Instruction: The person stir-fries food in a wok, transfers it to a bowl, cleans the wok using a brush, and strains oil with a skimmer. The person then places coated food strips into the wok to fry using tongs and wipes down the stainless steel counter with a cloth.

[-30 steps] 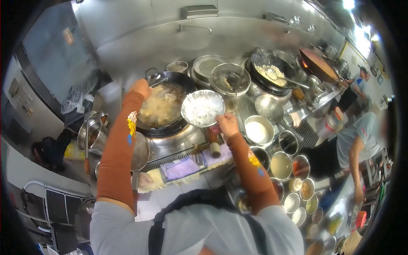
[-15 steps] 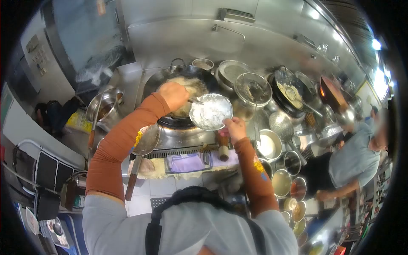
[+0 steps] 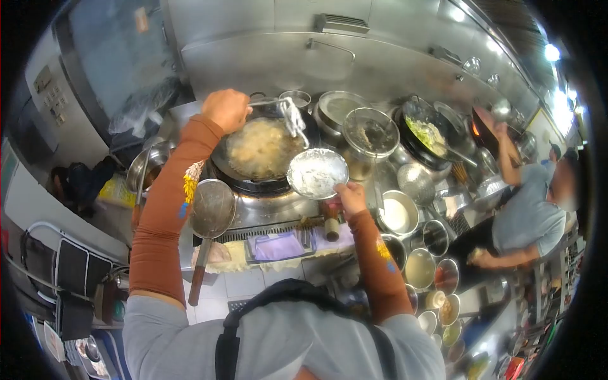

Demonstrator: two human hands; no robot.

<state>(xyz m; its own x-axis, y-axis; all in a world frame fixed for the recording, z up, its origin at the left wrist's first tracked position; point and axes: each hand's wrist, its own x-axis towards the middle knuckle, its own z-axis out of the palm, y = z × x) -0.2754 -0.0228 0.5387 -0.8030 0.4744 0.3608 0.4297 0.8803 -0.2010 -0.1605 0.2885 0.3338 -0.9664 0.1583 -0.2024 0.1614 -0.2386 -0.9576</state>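
Observation:
My left hand (image 3: 227, 111) is raised over the left edge of a black wok (image 3: 218, 161). It is closed around a thin metal utensil that resembles tongs (image 3: 269, 102). White-coated strips (image 3: 294, 119) dangle from the utensil's end, above the wok's right side. Pale golden pieces (image 3: 263, 149) fry in bubbling oil inside the wok. My right hand (image 3: 350, 197) grips the rim of a metal bowl (image 3: 346, 170), tilted slightly beside the wok, with white wet coating (image 3: 313, 172) in it.
A mesh strainer (image 3: 213, 209) lies at the stove's front left. Another strainer (image 3: 371, 132) rests over a pot to the right. A second wok (image 3: 425, 134) holds green food. Several seasoning containers (image 3: 420, 270) line the right side, near a co-worker (image 3: 529, 212).
My left hand has lifted from the bowl up and left, raising white-coated strips. The bowl stays nearly in place. The co-worker's arm now reaches up toward the far-right wok.

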